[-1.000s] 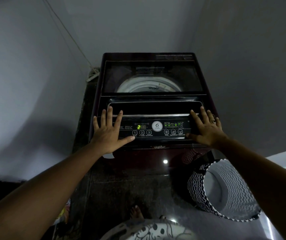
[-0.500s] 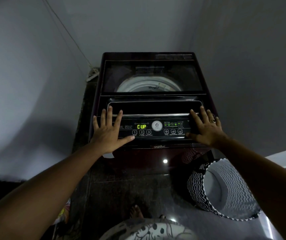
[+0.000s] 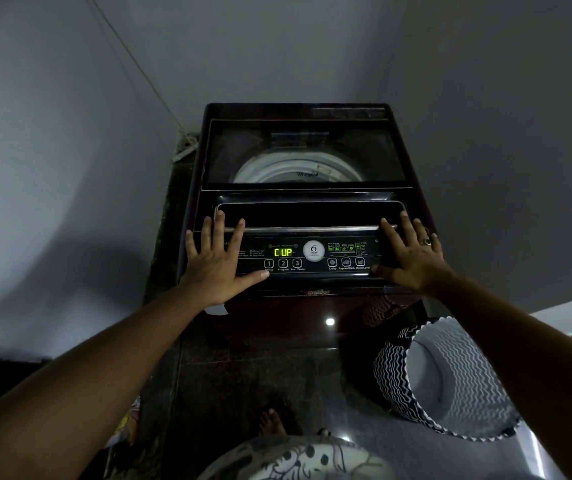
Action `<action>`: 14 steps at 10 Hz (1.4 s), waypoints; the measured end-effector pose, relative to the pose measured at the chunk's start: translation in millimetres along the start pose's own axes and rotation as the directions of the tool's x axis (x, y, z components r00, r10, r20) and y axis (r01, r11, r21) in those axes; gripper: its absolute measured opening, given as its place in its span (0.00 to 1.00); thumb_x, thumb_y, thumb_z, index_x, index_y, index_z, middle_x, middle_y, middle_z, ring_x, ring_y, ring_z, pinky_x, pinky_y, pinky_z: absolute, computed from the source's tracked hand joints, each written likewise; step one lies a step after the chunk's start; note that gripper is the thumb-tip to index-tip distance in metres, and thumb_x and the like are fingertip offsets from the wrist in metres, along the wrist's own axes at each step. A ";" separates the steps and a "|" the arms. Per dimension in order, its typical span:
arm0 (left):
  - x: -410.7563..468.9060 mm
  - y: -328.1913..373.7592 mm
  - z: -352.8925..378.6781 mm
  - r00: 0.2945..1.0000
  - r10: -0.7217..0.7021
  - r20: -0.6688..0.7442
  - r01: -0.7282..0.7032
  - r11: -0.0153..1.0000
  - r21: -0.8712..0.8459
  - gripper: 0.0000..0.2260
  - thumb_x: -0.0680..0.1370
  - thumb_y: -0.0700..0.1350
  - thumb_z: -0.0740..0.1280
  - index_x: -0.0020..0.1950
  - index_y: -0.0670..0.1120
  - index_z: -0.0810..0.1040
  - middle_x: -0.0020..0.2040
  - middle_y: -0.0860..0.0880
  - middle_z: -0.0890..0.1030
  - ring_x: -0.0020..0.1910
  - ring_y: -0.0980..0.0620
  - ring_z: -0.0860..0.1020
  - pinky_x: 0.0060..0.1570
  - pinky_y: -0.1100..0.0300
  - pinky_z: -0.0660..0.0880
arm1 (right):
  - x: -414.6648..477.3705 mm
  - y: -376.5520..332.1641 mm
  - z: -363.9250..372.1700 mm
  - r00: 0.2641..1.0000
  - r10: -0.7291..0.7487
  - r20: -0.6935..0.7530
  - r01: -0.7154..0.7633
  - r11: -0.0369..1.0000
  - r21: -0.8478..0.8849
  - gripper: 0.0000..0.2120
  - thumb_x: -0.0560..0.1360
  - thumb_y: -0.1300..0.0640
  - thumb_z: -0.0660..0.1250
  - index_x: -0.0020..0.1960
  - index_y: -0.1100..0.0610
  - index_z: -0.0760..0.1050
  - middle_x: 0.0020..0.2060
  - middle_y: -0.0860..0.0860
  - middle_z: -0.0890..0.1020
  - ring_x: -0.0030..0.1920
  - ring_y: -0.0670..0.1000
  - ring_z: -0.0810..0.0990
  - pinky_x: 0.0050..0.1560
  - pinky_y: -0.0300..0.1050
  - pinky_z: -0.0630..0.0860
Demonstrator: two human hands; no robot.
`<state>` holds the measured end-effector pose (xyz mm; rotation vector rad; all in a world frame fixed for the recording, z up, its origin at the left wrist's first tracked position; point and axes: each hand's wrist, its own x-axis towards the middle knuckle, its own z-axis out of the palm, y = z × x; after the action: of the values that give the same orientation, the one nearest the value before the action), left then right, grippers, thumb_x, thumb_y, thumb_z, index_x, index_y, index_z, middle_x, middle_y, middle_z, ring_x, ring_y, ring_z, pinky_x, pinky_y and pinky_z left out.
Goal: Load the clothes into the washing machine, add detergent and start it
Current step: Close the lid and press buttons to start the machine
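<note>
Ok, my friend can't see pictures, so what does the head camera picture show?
Two open hands, the left hand and right hand, rest flat on the ends of the control panel of a dark top-loading washing machine whose glass lid is shut. Its green display reads CUP. A zigzag-striped laundry basket sits on the floor at right.

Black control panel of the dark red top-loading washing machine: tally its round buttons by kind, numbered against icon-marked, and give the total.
Round numbered buttons, marked 1 to 3: 3
Round icon-marked buttons, labelled Delay, ExpressWash, WaterLevel: 3
Total: 6
</note>
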<state>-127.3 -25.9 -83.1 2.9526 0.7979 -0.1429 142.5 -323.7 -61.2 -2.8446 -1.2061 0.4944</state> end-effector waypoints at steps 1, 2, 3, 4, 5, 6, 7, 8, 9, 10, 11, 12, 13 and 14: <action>0.3 0.0 0.5 1.000 0.000 -0.001 0.000 1.000 -0.004 0.51 0.68 0.83 0.45 0.81 0.54 0.35 0.80 0.40 0.34 0.80 0.37 0.39 0.74 0.30 0.44 | -0.9 -1.2 -0.5 1.000 0.002 -0.002 -0.002 1.000 0.018 0.49 0.73 0.28 0.62 0.81 0.40 0.35 0.81 0.56 0.35 0.81 0.62 0.37 0.78 0.68 0.42; 0.4 -0.1 0.8 1.000 -0.001 -0.003 0.001 1.000 -0.006 0.51 0.68 0.83 0.46 0.81 0.54 0.35 0.80 0.41 0.34 0.80 0.37 0.39 0.74 0.30 0.44 | -1.4 -1.7 -1.5 1.000 -0.002 0.002 0.002 1.000 0.017 0.49 0.73 0.28 0.62 0.81 0.41 0.36 0.81 0.56 0.35 0.81 0.62 0.37 0.77 0.68 0.42; 0.4 -0.2 1.1 1.000 -0.001 0.002 0.001 1.000 -0.016 0.52 0.68 0.83 0.46 0.81 0.54 0.35 0.80 0.41 0.33 0.80 0.38 0.38 0.74 0.30 0.43 | -2.3 -1.7 -1.6 1.000 -0.008 0.002 0.008 1.000 0.019 0.49 0.73 0.29 0.63 0.81 0.42 0.36 0.81 0.56 0.35 0.81 0.62 0.37 0.77 0.68 0.42; 0.4 0.1 0.7 1.000 0.000 0.005 0.000 1.000 -0.019 0.52 0.68 0.83 0.46 0.80 0.54 0.34 0.80 0.41 0.33 0.80 0.38 0.38 0.74 0.30 0.42 | -2.5 -2.5 -2.1 1.000 -0.003 0.004 0.003 1.000 0.017 0.49 0.73 0.29 0.63 0.81 0.41 0.35 0.81 0.56 0.35 0.81 0.62 0.37 0.77 0.68 0.42; 0.3 0.4 -0.2 1.000 0.000 0.009 0.000 1.000 -0.017 0.51 0.68 0.83 0.46 0.80 0.54 0.34 0.80 0.41 0.33 0.80 0.38 0.37 0.74 0.30 0.42 | -2.5 -3.0 -3.5 1.000 0.000 0.012 0.000 1.000 0.018 0.50 0.73 0.29 0.63 0.81 0.42 0.35 0.81 0.56 0.35 0.81 0.62 0.37 0.77 0.67 0.41; 0.7 0.5 -0.5 1.000 -0.001 0.011 0.001 1.000 -0.018 0.52 0.68 0.83 0.46 0.80 0.54 0.34 0.80 0.41 0.33 0.80 0.38 0.37 0.74 0.30 0.42 | -2.7 -2.9 -3.7 1.000 -0.002 0.007 0.002 1.000 0.018 0.50 0.73 0.29 0.63 0.81 0.42 0.35 0.81 0.56 0.35 0.81 0.62 0.37 0.77 0.68 0.42; 0.6 0.0 -0.1 1.000 0.000 0.010 0.000 1.000 -0.017 0.52 0.68 0.83 0.46 0.80 0.54 0.34 0.80 0.41 0.33 0.80 0.38 0.37 0.74 0.30 0.42 | -2.3 -3.1 -3.3 1.000 0.001 0.011 -0.001 1.000 0.013 0.50 0.73 0.29 0.63 0.81 0.42 0.35 0.81 0.56 0.35 0.81 0.62 0.37 0.77 0.67 0.42; 0.2 0.2 -0.8 1.000 0.001 0.007 -0.001 1.000 -0.016 0.51 0.68 0.83 0.46 0.80 0.54 0.34 0.80 0.41 0.33 0.80 0.38 0.38 0.74 0.30 0.43 | -1.4 -2.8 -2.6 1.000 0.006 0.009 -0.006 1.000 0.013 0.50 0.73 0.29 0.63 0.81 0.41 0.35 0.81 0.56 0.35 0.81 0.62 0.37 0.77 0.67 0.42; 0.0 0.3 -1.3 1.000 0.002 0.012 -0.002 1.000 -0.012 0.51 0.68 0.83 0.46 0.80 0.54 0.34 0.80 0.41 0.33 0.80 0.38 0.37 0.74 0.30 0.43 | -1.0 -2.7 -1.7 1.000 0.011 0.001 -0.011 1.000 0.009 0.50 0.73 0.28 0.63 0.81 0.41 0.36 0.81 0.56 0.36 0.81 0.62 0.38 0.77 0.67 0.42; -0.3 0.4 -1.4 1.000 0.000 0.012 0.000 1.000 -0.006 0.51 0.68 0.83 0.45 0.80 0.54 0.34 0.80 0.40 0.32 0.80 0.37 0.37 0.74 0.30 0.43 | -1.0 -2.4 -0.6 1.000 0.011 0.003 -0.011 1.000 0.013 0.50 0.72 0.27 0.62 0.81 0.41 0.36 0.81 0.56 0.36 0.81 0.62 0.38 0.78 0.67 0.42; -0.2 0.5 -0.9 1.000 -0.002 0.015 0.002 1.000 0.001 0.51 0.68 0.83 0.45 0.80 0.54 0.34 0.80 0.41 0.32 0.80 0.37 0.38 0.74 0.30 0.43 | -1.2 -2.6 -0.3 1.000 0.014 -0.011 -0.014 1.000 0.015 0.51 0.69 0.25 0.59 0.81 0.41 0.37 0.81 0.56 0.37 0.81 0.62 0.39 0.77 0.67 0.43; -0.1 0.2 -0.8 1.000 -0.001 0.012 0.001 1.000 -0.003 0.51 0.68 0.83 0.45 0.80 0.54 0.34 0.80 0.41 0.32 0.80 0.37 0.38 0.74 0.30 0.43 | -0.9 -2.6 -0.7 1.000 0.012 -0.003 -0.012 1.000 0.009 0.50 0.72 0.27 0.61 0.81 0.42 0.37 0.81 0.56 0.36 0.81 0.62 0.38 0.78 0.67 0.43; -0.1 0.4 -0.6 1.000 0.002 0.011 -0.002 1.000 -0.005 0.51 0.68 0.83 0.45 0.80 0.54 0.34 0.80 0.41 0.32 0.80 0.37 0.37 0.74 0.30 0.43 | -0.7 -2.8 -0.7 1.000 0.014 -0.003 -0.014 1.000 0.006 0.50 0.72 0.28 0.62 0.81 0.41 0.37 0.81 0.56 0.36 0.81 0.62 0.38 0.78 0.67 0.43; 0.2 0.1 -0.3 1.000 0.001 0.010 -0.001 1.000 -0.010 0.51 0.68 0.83 0.45 0.80 0.54 0.34 0.80 0.41 0.32 0.80 0.38 0.37 0.74 0.30 0.42 | 0.6 -2.2 1.1 1.000 0.015 -0.010 -0.015 1.000 0.008 0.49 0.73 0.29 0.63 0.81 0.41 0.37 0.81 0.55 0.37 0.81 0.62 0.39 0.78 0.67 0.43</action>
<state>-127.1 -25.9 -82.8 2.9407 0.7937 -0.1532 141.0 -321.9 -62.1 -2.8480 -1.1795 0.4841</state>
